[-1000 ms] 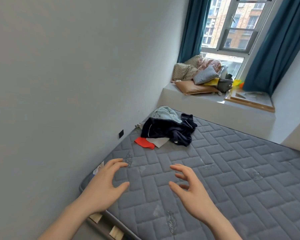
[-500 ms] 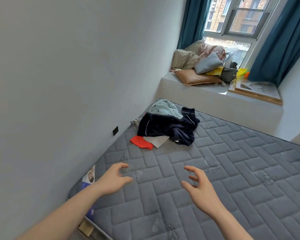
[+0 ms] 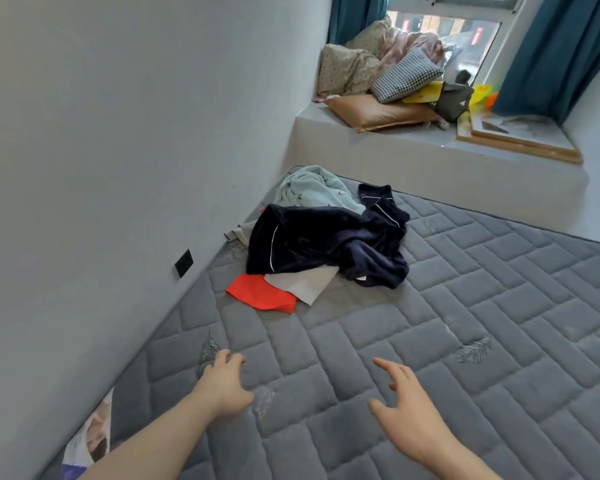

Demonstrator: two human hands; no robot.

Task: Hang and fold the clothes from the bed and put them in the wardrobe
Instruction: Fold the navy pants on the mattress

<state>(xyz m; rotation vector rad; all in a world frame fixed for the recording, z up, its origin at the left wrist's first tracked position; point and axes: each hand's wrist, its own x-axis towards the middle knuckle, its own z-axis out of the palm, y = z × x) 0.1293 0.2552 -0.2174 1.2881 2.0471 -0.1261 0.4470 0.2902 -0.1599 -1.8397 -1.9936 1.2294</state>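
A heap of clothes lies on the grey quilted mattress [image 3: 465, 323] near the wall. On top is a dark navy garment with white piping [image 3: 326, 244]; behind it a pale blue-green one [image 3: 312, 188]. A red piece [image 3: 260, 292] and a white piece [image 3: 302, 282] stick out at the front. My left hand [image 3: 222, 386] and my right hand [image 3: 409, 410] reach forward over the mattress, short of the heap. Both hold nothing, with fingers spread and loosely bent.
A grey wall with a black socket [image 3: 183, 263] runs along the left. Beyond the bed a raised window ledge [image 3: 413, 150] carries pillows [image 3: 378, 112], bedding, a grey bag and a framed picture [image 3: 520, 133]. Blue curtains hang at both sides. A printed paper [image 3: 94, 434] is wedged by the mattress edge.
The view has moved closer to the heap and tilted down. Both hands have stretched further forward over the mattress, still holding nothing.
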